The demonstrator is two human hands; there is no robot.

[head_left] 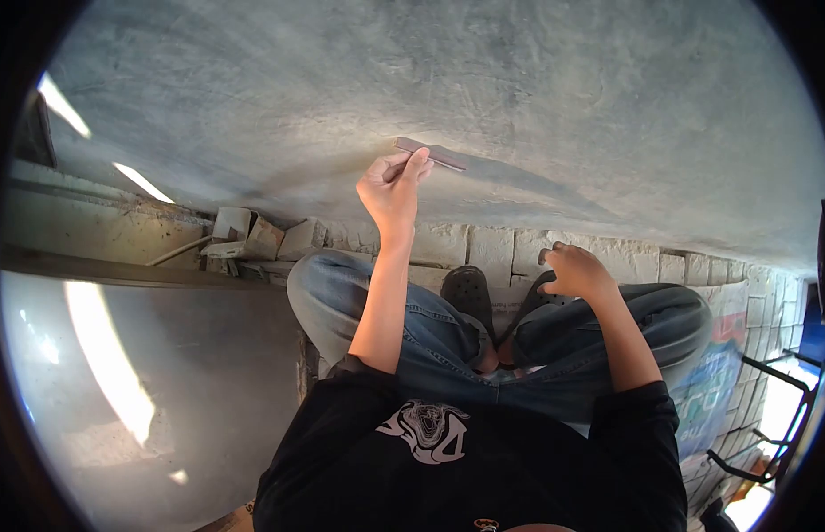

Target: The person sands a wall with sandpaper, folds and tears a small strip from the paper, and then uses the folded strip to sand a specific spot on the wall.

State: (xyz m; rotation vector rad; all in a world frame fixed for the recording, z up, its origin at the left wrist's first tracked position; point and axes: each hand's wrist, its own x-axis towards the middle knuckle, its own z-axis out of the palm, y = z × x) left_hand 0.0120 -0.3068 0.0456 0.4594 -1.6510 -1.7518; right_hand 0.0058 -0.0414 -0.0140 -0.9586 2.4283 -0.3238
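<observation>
My left hand (pixel 393 193) pinches a thin, flat reddish-brown strip (pixel 430 155), which looks like folded sandpaper or a slim sanding block. The strip lies against or very close to a large grey, smeared surface (pixel 554 97) in front of me; its shadow stretches to the right. Over my shoes and near my bent knee hovers my right hand (pixel 577 271), its fingers loosely curled and apart from the thumb, with nothing visible in it.
Pale bricks (pixel 492 253) line the foot of the grey surface. Broken blocks (pixel 253 235) and a thin stick lie to the left, above a glossy grey panel (pixel 208 372). Dark clogs (pixel 467 297) are between my knees. A black metal frame (pixel 776 417) stands at right.
</observation>
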